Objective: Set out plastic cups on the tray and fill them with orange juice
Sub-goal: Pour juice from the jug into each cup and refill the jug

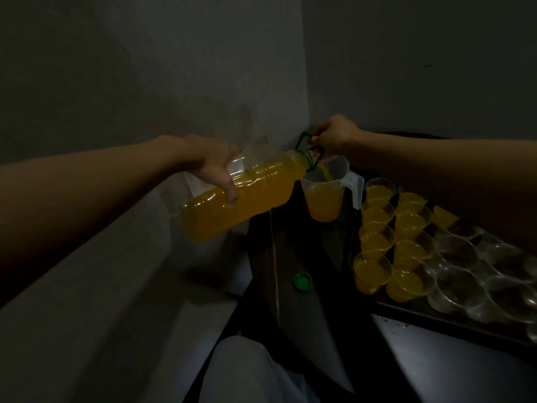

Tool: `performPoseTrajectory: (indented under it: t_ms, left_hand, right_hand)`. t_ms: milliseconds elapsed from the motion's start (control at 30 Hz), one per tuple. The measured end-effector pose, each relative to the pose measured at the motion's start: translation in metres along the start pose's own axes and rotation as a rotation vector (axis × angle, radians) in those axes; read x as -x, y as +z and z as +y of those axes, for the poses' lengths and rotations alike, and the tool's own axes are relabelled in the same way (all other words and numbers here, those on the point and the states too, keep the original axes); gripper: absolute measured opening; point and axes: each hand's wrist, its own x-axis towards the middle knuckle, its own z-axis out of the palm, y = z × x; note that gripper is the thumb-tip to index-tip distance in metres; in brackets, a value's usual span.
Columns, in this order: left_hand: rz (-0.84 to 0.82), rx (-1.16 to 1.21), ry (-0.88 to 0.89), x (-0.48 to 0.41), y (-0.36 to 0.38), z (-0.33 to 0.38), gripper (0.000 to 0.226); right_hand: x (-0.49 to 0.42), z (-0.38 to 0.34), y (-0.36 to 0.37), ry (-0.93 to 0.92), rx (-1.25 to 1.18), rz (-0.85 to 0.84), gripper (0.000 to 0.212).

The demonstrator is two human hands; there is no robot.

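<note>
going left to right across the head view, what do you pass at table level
bottle → jug → cups of juice → empty cups

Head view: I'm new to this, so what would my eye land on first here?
The big bottle of orange juice at centre, tipped sideways: the left hand grips its body, the right hand holds its green handle, and juice streams into a clear jug. To the right, a dark tray holds rows of plastic cups, the left rows filled orange, the rest empty. A green cap lies on the dark surface below the jug.
</note>
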Motion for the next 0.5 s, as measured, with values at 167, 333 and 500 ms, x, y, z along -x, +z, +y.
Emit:
performPoseTrajectory:
  t_ms: [167, 333, 500]
  left_hand:
    - [-0.010, 0.007, 0.000, 0.0009, -0.0022, -0.0018, 0.113]
    - [0.009, 0.000, -0.001, 0.0029, -0.0037, -0.0026, 0.112]
    - [-0.006, 0.002, -0.014, 0.0025, -0.0059, -0.0055, 0.120]
  right_hand:
    - [0.0010, -0.0029, 0.0003, -0.001, -0.003, 0.000, 0.013]
    - [0.0020, -0.0036, 0.0007, -0.009, 0.012, -0.008, 0.013]
    - [0.0018, -0.0050, 0.0029, -0.013, 0.008, 0.006, 0.014]
